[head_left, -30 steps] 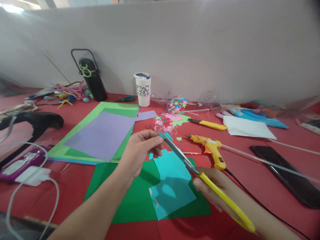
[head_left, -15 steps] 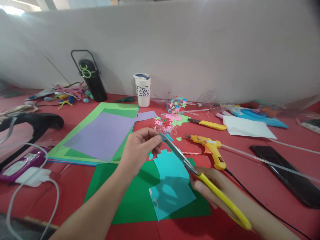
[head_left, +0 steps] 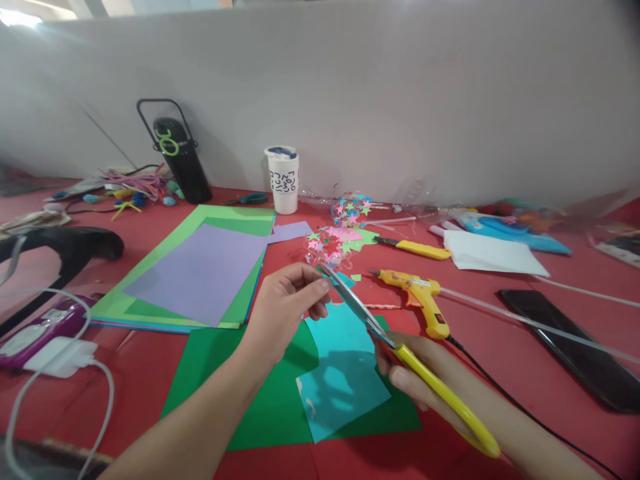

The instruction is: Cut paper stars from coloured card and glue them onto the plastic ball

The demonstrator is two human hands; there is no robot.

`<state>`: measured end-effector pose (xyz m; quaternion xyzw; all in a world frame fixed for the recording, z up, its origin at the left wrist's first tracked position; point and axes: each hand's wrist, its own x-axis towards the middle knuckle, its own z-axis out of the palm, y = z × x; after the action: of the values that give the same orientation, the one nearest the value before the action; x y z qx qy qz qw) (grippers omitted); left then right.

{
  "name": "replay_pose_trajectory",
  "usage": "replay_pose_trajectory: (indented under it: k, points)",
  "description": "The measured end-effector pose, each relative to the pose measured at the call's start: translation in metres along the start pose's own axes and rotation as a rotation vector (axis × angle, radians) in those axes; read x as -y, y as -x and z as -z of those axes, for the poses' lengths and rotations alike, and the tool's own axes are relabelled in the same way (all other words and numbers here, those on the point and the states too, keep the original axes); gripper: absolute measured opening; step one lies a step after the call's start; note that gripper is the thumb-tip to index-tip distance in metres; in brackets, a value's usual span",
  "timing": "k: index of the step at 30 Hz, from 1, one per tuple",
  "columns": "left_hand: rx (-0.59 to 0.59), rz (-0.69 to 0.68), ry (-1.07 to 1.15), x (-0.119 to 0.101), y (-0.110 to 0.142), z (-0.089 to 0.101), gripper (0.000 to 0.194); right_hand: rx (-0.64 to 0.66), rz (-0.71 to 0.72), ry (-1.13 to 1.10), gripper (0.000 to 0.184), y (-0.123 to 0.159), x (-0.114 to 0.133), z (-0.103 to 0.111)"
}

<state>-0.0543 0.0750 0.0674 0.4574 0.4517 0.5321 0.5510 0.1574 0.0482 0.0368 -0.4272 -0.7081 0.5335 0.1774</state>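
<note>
My right hand [head_left: 407,377] grips yellow-handled scissors [head_left: 430,379], their blades pointing up and left. At the blade tips, the thumb and fingers of my left hand [head_left: 287,303] are pinched together; whatever they hold is too small and hidden to name. Below both hands, a cut turquoise paper [head_left: 345,400] lies on a dark green sheet [head_left: 265,407]. Its upper edge is notched and lies partly behind the blades. Just past the tips are a small turquoise scrap [head_left: 346,280] and a tiny light green scrap [head_left: 355,277].
Right of the scissors lie a yellow glue gun [head_left: 423,297], a yellow box cutter [head_left: 417,248] and a black phone [head_left: 565,347]. Star-shaped sequins [head_left: 327,247] lie beyond my hands. Stacked coloured paper [head_left: 200,277], a white cup [head_left: 284,180] and a black bottle [head_left: 185,167] stand leftward.
My left hand has shifted slightly right and down along the blade tips, its fingers still pinched. The scissors have barely moved, and the whole view has drifted a little.
</note>
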Motion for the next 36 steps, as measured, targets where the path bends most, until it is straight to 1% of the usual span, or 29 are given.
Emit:
replay_pose_trajectory:
  k: [4, 9, 14, 20, 24, 29, 36]
  points:
    - [0.000, 0.036, 0.083, 0.000, 0.001, -0.002, 0.014, 0.026, -0.002, 0.002, 0.055, 0.001, 0.005, 0.001]
    - [-0.008, 0.047, 0.097, 0.002, 0.004, -0.006, 0.014, 0.059, 0.001, 0.022, 0.053, 0.003, 0.007, 0.003]
    - [-0.033, 0.001, 0.072, 0.003, 0.006, -0.010, 0.013, -0.004, 0.033, -0.063, 0.052, 0.001, 0.009, -0.004]
    - [-0.012, 0.024, 0.091, 0.005, 0.007, -0.011, 0.013, -0.040, 0.072, -0.084, 0.050, 0.000, 0.008, -0.011]
    - [-0.011, 0.012, 0.075, 0.005, 0.008, -0.010, 0.014, -0.054, 0.059, -0.075, 0.051, 0.002, 0.009, -0.010]
    - [-0.017, -0.003, 0.038, 0.005, 0.007, -0.009, 0.013, -0.028, 0.063, -0.028, 0.053, 0.003, 0.012, -0.008]
    - [-0.025, -0.025, 0.007, 0.005, 0.007, -0.010, 0.014, 0.004, -0.001, -0.079, 0.053, 0.001, 0.010, -0.012]
